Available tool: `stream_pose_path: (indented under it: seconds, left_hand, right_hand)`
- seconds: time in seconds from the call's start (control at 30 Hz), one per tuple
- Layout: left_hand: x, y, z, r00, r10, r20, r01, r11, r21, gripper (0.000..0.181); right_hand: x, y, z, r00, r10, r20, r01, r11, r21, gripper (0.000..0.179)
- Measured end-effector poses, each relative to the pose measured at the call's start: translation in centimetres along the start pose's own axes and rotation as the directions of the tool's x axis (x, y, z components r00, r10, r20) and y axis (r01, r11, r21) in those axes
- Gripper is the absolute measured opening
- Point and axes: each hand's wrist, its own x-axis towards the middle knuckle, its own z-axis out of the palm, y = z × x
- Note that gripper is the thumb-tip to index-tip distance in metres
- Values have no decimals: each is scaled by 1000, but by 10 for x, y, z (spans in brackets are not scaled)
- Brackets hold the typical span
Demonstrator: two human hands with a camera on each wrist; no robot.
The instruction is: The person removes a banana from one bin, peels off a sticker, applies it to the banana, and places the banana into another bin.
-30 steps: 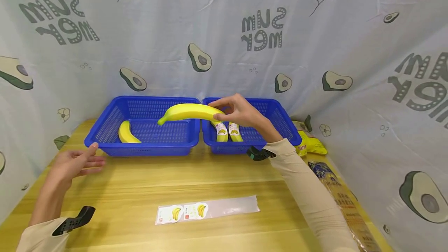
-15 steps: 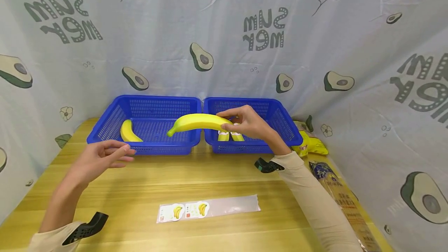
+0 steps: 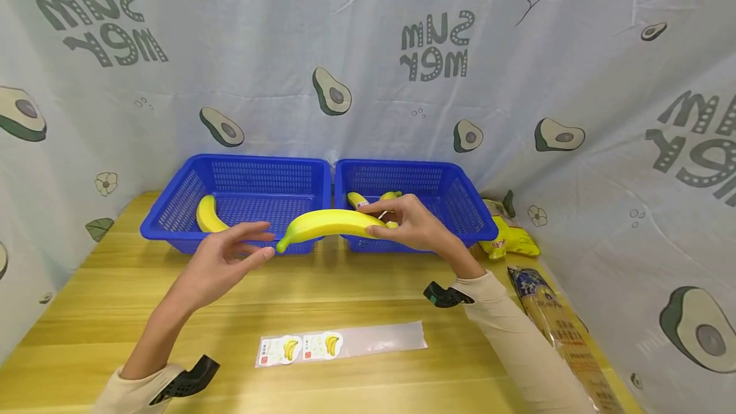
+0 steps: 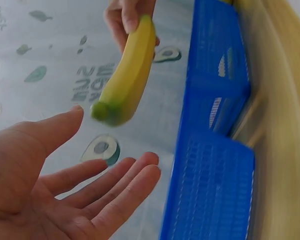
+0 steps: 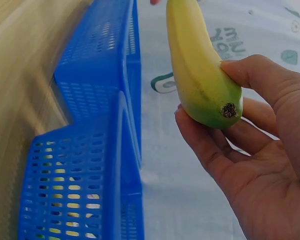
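A yellow banana (image 3: 328,223) with a green stem tip hangs level in front of the two blue baskets. My right hand (image 3: 416,225) pinches its right end between thumb and fingers; the right wrist view shows that dark blossom end of the banana (image 5: 202,75) up close. My left hand (image 3: 221,264) is just left of the stem tip, with fingers spread and thumb apart. In the left wrist view a gap shows between the left hand (image 4: 80,185) and the stem. Below, on the table, lies a clear strip (image 3: 382,339) bearing two banana stickers (image 3: 322,345).
The left blue basket (image 3: 270,165) holds one banana (image 3: 208,214). Bananas with stickers (image 3: 358,200) lie in the right blue basket (image 3: 454,177), partly hidden by my hand. Yellow packets (image 3: 512,235) and a long clear-and-brown bag (image 3: 560,324) line the table's right side.
My left hand has moved right, from beside the left basket to near the banana's stem. The right hand has lowered the banana and brought it slightly right and nearer.
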Motion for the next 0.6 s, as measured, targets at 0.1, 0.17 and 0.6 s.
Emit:
stream_pose_path:
  seconds: [0.1, 0.17, 0.6]
  left_hand:
    - [4, 4, 17, 1000, -3, -6, 3, 999, -42, 56]
    - [6, 5, 27, 1000, -6, -26, 5, 999, -53, 55]
    - [5, 3, 59, 988, -23, -154, 24, 1000, 5, 34]
  right_hand:
    - [-5, 2, 6, 1000, -15, 4, 15, 1000, 4, 37]
    - [-7, 3, 10, 1000, -25, 6, 25, 1000, 17, 36]
    - [-21, 9, 30, 996, -79, -35, 76, 994, -77, 34]
